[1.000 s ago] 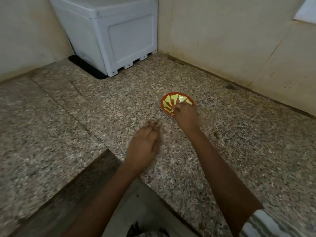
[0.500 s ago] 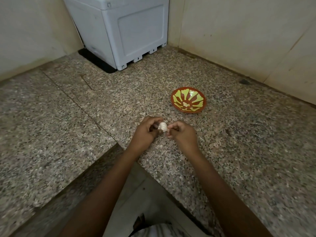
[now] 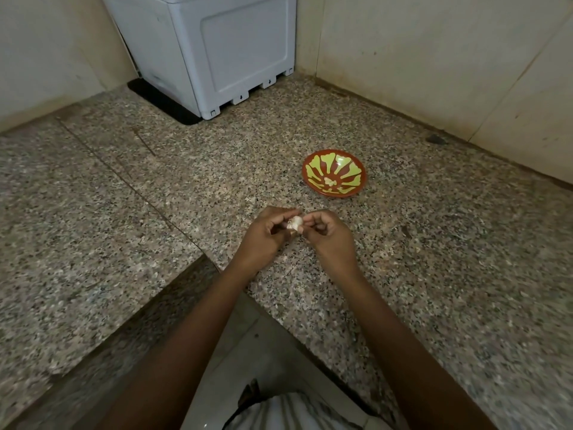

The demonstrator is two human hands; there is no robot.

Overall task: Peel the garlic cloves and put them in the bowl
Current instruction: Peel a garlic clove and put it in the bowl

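Observation:
A small white piece of garlic (image 3: 294, 224) is held between both hands above the speckled granite counter (image 3: 155, 212). My left hand (image 3: 263, 240) grips it from the left with curled fingers. My right hand (image 3: 330, 240) pinches its right side with thumb and fingertips. Beyond the hands, to the right, sits a red bowl (image 3: 350, 169) with a yellow-green pattern; a few pale peeled cloves (image 3: 329, 182) lie in its middle.
A white plastic appliance (image 3: 217, 48) stands in the back corner on a black mat (image 3: 161, 103). Beige walls close the counter at the back and right. A dark spot (image 3: 436, 139) lies by the right wall. The counter's inner corner edge (image 3: 207, 259) is just below my wrists.
My right hand has come back from the bowl and my left hand has lifted off the counter. Both now meet on the garlic, held a little closer to me.

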